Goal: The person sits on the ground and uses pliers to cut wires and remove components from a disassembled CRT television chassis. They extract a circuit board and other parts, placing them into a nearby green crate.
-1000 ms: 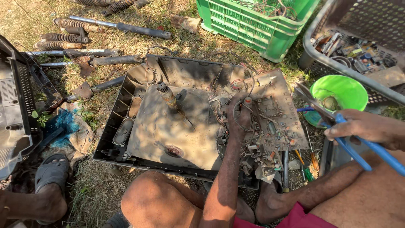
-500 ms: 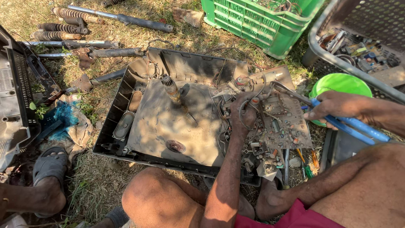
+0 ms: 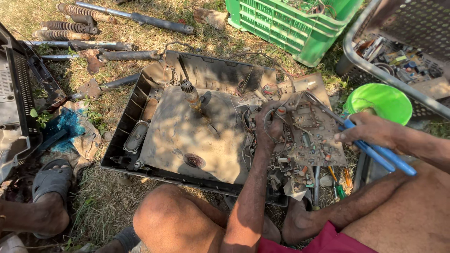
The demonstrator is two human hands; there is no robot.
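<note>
Outdoors, a gutted black television casing [image 3: 140, 107] is lying open on the dry grass, with a dusty grey picture tube [image 3: 187, 136] filling most of it, neck pointing upward. Sitting over the casing's right edge is a dirt-caked circuit board [image 3: 309, 131], its parts too grimy to tell apart. A green plastic crate [image 3: 290, 28] is standing beyond the casing's far right corner, its top cut off by the frame, and a grey mesh basket [image 3: 375, 65] of scrap boards is running off the right edge. Just beside the board, a bright green bowl [image 3: 384, 100] is half hiding under the basket rim. The left hand [image 3: 269, 126] is pressing down on the board's left edge, fingers curled among loose wires. The right hand [image 3: 365, 133] is closing its fingers around blue-handled pliers [image 3: 375, 150], whose metal nose is reaching over the board's far right corner.
</note>
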